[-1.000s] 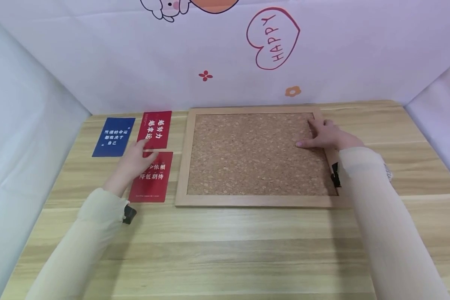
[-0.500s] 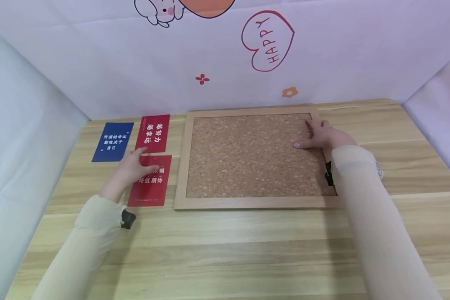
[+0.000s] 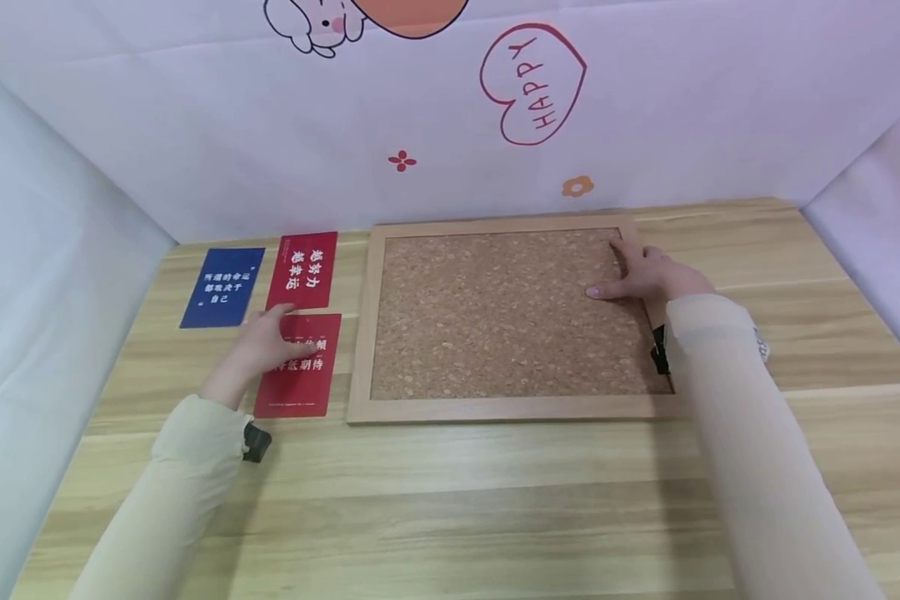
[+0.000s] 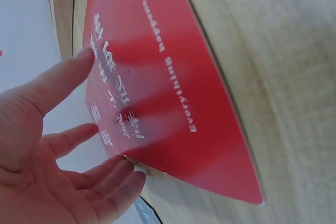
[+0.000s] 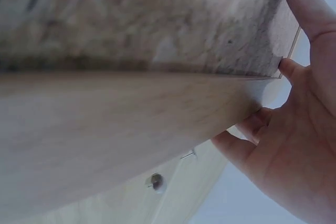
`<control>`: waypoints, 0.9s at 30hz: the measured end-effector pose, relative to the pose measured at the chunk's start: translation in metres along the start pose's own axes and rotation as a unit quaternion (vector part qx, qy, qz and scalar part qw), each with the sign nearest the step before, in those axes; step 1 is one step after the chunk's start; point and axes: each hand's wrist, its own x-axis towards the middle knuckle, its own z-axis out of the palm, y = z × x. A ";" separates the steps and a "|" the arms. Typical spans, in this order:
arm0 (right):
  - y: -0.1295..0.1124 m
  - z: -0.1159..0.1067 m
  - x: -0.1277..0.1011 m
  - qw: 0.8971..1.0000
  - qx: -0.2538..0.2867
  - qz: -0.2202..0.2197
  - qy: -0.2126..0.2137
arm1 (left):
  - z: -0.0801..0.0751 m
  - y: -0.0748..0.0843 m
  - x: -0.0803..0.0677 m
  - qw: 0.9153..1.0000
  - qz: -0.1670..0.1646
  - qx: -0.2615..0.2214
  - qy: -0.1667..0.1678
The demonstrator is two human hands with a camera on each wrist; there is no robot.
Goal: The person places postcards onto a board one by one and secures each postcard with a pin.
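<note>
In the head view, my left hand [image 3: 258, 346] is over the lower red card [image 3: 303, 390], thumb and fingers spread apart. The left wrist view has the thumb close to the card's edge and finger shadows across its white lettering; whether the fingertips touch it I cannot tell. My right hand [image 3: 651, 275] grips the right rail of a wood-framed corkboard [image 3: 487, 317]. In the right wrist view, its thumb and index finger [image 5: 290, 69] lie on the cork side, while other fingers curl along the frame's outer edge.
Another red card [image 3: 303, 268] lies just beyond the lower one, and a blue card [image 3: 222, 287] is to its left. Small pushpins [image 5: 156, 182] are on the table to the right of the board. A white cloth wall [image 3: 450, 125] rises behind the table [image 3: 435, 517].
My left hand has drawn slightly back from between the two red cards, further over the lower one. The right hand keeps its place on the board. The head view has shifted a little.
</note>
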 end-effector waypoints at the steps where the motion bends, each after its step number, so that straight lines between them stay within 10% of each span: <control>1: 0.000 0.000 0.000 1.000 0.000 0.001 -0.003 | 0.000 0.000 0.001 1.000 0.001 0.001 0.002; 27: -0.002 -0.002 0.003 1.000 -0.006 -0.006 -0.016 | 0.002 0.000 0.011 0.984 -0.012 -0.169 0.057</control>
